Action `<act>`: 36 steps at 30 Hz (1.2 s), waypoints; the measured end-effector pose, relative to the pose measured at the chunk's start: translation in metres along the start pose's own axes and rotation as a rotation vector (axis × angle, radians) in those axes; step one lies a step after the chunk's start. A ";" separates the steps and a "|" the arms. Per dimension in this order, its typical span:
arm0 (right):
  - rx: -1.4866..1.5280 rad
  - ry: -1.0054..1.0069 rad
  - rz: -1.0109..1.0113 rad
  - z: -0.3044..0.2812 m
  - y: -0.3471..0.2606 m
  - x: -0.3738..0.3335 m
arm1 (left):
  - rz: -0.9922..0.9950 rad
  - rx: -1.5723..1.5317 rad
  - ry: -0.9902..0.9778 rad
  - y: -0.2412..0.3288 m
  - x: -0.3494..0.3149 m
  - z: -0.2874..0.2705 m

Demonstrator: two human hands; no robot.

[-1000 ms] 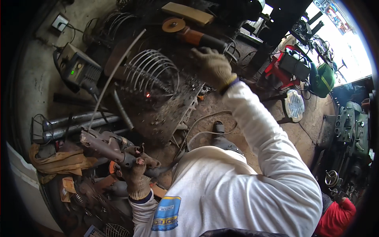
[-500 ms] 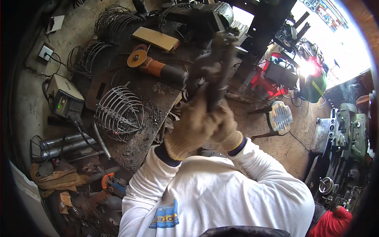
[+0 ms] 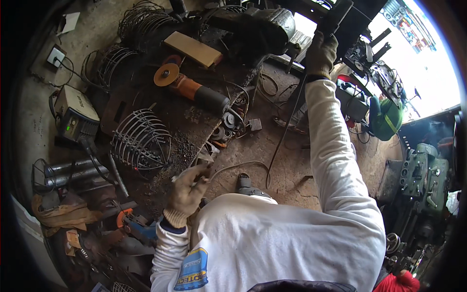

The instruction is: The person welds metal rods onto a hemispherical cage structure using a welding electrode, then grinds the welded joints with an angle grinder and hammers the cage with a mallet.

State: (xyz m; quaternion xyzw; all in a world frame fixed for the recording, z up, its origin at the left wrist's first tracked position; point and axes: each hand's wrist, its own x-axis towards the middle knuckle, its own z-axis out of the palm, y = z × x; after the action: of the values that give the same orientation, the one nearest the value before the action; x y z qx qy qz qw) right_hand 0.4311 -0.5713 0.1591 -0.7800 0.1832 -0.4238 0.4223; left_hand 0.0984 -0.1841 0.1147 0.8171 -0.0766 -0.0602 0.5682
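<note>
My left hand (image 3: 187, 193), in a tan work glove, hovers low beside the workbench's near edge. Its fingers are bent but apart; a cord (image 3: 243, 163) runs up to its fingertips, and I see no grip on it. My right hand (image 3: 321, 54), also gloved, reaches far forward to the right. It is closed around a dark elongated tool (image 3: 336, 18), whose exact kind I cannot make out. A dark cord (image 3: 287, 129) hangs from near that hand down to the floor. An orange and black angle grinder (image 3: 194, 91) lies on the workbench (image 3: 194, 119).
The bench carries a curved wire-rod cage (image 3: 141, 141), a tan block (image 3: 193, 48) and several wire coils (image 3: 141, 24). A welding machine (image 3: 75, 112) stands at left. On the right is a green lathe (image 3: 423, 170), with a red-sleeved person (image 3: 399, 282) at the lower right.
Both hands were together on a dark, blurred tool in front of me. Now they are apart: the right has carried a tool forward and right, while the left has dropped toward the bench edge.
</note>
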 end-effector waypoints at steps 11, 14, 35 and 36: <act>-0.374 -0.214 0.097 0.055 0.023 -0.021 | -0.325 0.078 0.404 -0.035 -0.089 -0.021; -0.454 -0.362 0.054 0.059 0.034 -0.020 | -0.309 0.165 0.518 -0.035 -0.110 -0.024; 0.054 -0.586 -0.648 0.047 -0.077 -0.236 | -0.366 0.821 0.952 -0.102 -0.145 -0.085; 0.031 -0.795 -0.833 0.054 -0.097 -0.247 | -0.381 0.829 0.941 -0.096 -0.138 -0.085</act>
State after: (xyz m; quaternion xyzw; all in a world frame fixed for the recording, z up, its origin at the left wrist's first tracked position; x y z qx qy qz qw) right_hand 0.3263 -0.3296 0.0980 -0.8795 -0.3186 -0.2313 0.2676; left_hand -0.0161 -0.0459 0.0557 0.9067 0.3095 0.2389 0.1584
